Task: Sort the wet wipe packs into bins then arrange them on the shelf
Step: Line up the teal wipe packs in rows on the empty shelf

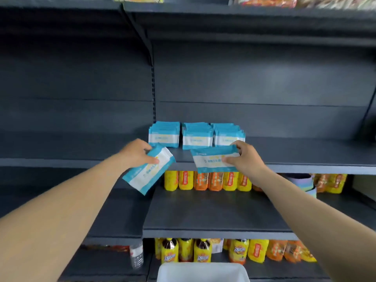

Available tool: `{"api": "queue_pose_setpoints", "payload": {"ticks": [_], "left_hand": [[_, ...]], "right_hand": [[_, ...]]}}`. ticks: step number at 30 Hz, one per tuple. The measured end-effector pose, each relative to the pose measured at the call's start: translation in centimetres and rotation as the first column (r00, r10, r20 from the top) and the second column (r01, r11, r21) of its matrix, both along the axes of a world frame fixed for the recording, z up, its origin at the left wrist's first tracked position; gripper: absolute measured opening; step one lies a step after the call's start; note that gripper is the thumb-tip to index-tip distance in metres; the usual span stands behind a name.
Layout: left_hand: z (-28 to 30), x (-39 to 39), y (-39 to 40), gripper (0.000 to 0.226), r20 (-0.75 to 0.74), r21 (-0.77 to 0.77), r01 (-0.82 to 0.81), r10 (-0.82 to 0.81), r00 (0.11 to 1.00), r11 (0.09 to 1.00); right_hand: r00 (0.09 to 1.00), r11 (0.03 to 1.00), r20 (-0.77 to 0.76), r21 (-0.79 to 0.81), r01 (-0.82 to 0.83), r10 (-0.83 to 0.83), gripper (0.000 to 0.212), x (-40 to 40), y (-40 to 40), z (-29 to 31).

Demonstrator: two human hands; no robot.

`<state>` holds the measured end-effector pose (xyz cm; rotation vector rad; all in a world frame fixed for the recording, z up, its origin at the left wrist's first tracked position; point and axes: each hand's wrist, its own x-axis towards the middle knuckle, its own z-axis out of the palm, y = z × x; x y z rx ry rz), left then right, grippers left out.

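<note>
Reaching forward with both arms bare, the person stands before a dark grey shelf [305, 159], and each of the two hands grips its own wet wipe pack. The left hand [138, 153] curls its fingers and thumb round the upper end of a blue and white pack [148, 171], which hangs tilted, its lower end dropping below and in front of the shelf's front edge. The right hand [244, 157] pinches a second pack [213, 160] by its right end, thumb on the face and fingers over the top edge; this pack is held nearly level, right at the shelf's front edge, and I cannot tell whether it touches the board. Behind both packs, further back on the same shelf, three rows of like packs [196, 136] stand upright side by side, faces forward, the left row just behind the left hand and the right row just behind the right hand's fingers. Under the shelf, on the next board down, yellow and orange bottles [203, 181] stand in a line at the back. Lower again, more yellow-labelled bottles [201, 251] crowd another board, with a clear bottle [136, 255] off to their left. Nearest to the person, well below the shelf, the rim of a white bin [203, 270] shows at the bottom of the view.
</note>
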<state>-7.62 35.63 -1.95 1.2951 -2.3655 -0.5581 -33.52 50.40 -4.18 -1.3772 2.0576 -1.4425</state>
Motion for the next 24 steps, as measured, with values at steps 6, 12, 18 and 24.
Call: {"api": "queue_pose_setpoints", "payload": {"ticks": [6,12,18,24], "left_hand": [[2.4,-2.6,-6.3,0.021,0.137,-0.114,0.060,-0.045,0.990,0.992],[1.6,-8.1,-15.7,0.053,0.342,-0.173,0.200,-0.131,0.930,0.964],[0.0,-12.6,-22.9,0.012,0.488,-0.143,0.271,-0.171,0.856,0.952],[-1.2,-12.7,-25.8,0.034,0.422,-0.334,0.331,-0.174,0.890,0.882]], "right_hand": [[0.998,0.998,0.008,0.004,0.056,-0.056,0.028,-2.5,-5.4,-0.6],[0.999,0.999,0.023,0.026,0.043,-0.043,0.049,-5.4,-14.7,-2.5],[0.970,0.992,-0.240,0.123,0.004,0.025,0.030,-8.5,-21.9,-3.4],[0.498,0.988,-0.860,0.149,0.040,0.109,0.055,-9.1,-24.7,-2.4]]}}
